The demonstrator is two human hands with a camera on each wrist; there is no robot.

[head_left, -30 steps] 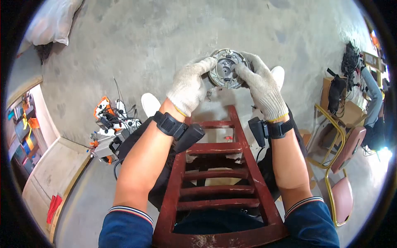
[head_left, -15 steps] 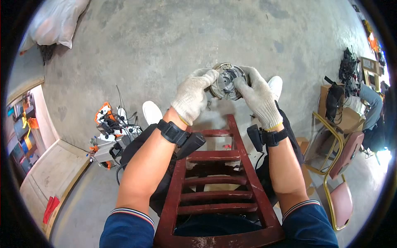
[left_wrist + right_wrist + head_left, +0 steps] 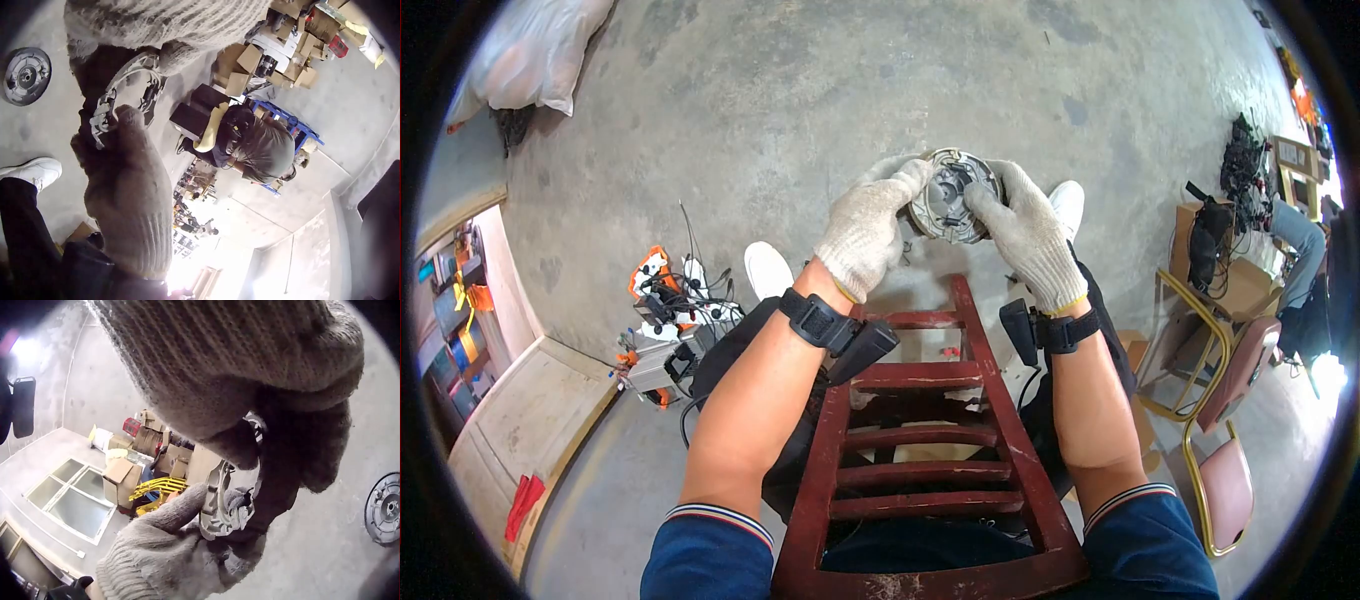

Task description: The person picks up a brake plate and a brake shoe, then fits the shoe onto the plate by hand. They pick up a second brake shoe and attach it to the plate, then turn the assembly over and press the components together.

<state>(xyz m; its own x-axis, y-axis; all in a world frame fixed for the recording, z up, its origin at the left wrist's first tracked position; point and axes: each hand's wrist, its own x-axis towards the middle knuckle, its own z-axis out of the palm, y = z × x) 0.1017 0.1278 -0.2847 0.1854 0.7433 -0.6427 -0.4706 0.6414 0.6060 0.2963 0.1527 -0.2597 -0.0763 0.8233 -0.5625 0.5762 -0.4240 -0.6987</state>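
Note:
Both hands wear knitted pale work gloves and grip a ring-shaped pair of metal brake shoes [image 3: 953,238] between them, above the floor. My left hand [image 3: 860,225] pinches the left side, thumb along the rim. On the opposite side, my right hand [image 3: 1030,225] wraps its fingers behind the ring, its thumb reaching over the inside. In the left wrist view the ring's metal end [image 3: 100,122] shows beside the right thumb; the right wrist view shows its curved edge [image 3: 212,506] at the left thumb. A round metal hub plate [image 3: 27,76] lies on the floor beyond.
A dark red wooden chair back [image 3: 920,375] stands between the legs, below the hands. Cables and orange-and-white gear [image 3: 675,310] lie at left. At right are a pink gold-framed chair [image 3: 1230,480] and cardboard boxes. Another person [image 3: 262,147] bends over in the left wrist view.
The head view has shifted, so the hands and chair back sit lower in it. Both hands keep hold of the brake shoes, whose ring has turned slightly.

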